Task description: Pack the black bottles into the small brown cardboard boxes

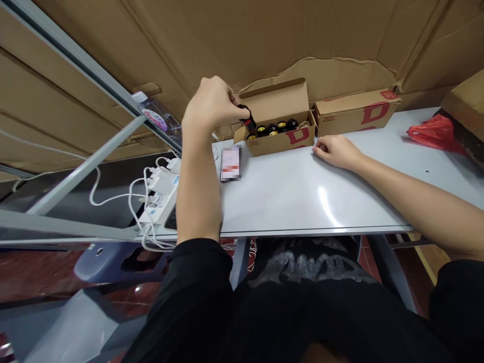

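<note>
My left hand point(217, 103) is raised at the left end of an open cardboard box point(276, 145). Between its thumb and fingers is a small black bottle point(248, 121) with a red mark, tilted over the box's left end. Inside the box stand several small dark bottles point(273, 129), some with yellow ring-like tops. The box lid is folded up at the back. My right hand point(336, 150) rests on the white table point(280, 196), just right of the box's front corner, its fingers curled in with nothing visible in them.
A closed cardboard box point(355, 115) stands right of the open one. A phone point(231, 164) lies left, near a white power strip point(159, 196) with tangled cables. A plastic bottle point(161, 118) stands behind the metal frame point(86, 161). A red plastic bag point(434, 133) lies far right.
</note>
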Available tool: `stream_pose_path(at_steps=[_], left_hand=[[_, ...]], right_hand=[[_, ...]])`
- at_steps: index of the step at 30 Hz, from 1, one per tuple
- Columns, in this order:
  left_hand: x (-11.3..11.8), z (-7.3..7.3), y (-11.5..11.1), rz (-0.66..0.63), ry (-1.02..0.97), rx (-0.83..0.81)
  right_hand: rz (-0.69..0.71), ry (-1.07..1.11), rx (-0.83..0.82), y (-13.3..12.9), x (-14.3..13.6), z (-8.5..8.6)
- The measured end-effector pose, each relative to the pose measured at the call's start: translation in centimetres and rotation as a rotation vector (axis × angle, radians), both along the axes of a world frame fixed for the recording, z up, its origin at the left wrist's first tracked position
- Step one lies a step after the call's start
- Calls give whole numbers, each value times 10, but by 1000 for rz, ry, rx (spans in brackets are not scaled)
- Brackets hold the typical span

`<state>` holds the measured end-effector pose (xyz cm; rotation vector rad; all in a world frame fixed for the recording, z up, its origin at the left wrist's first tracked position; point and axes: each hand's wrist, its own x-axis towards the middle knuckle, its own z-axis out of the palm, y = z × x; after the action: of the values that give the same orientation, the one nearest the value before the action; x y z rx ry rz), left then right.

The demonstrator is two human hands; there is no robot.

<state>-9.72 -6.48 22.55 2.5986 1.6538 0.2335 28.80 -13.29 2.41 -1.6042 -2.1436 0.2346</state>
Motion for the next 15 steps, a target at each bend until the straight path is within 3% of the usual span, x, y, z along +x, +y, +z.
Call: stream_pose_path(at_steps=[3, 6, 9, 11, 15], left_hand=[[7, -1, -32, 61, 27, 29], [10, -22, -51, 18, 130, -117], [4, -51, -51, -12, 208, -208], [-3, -65, -46, -34, 206, -233], [-16, -72, -41, -67, 170, -260]], right_hand=[[28, -21, 44, -4, -3, -1], [52, -37, 210, -10, -6, 3], [51, -78, 348, -10, -11, 8], [42, -118, 335, -5, -13, 10], [36, -169, 283, 7, -16, 11]])
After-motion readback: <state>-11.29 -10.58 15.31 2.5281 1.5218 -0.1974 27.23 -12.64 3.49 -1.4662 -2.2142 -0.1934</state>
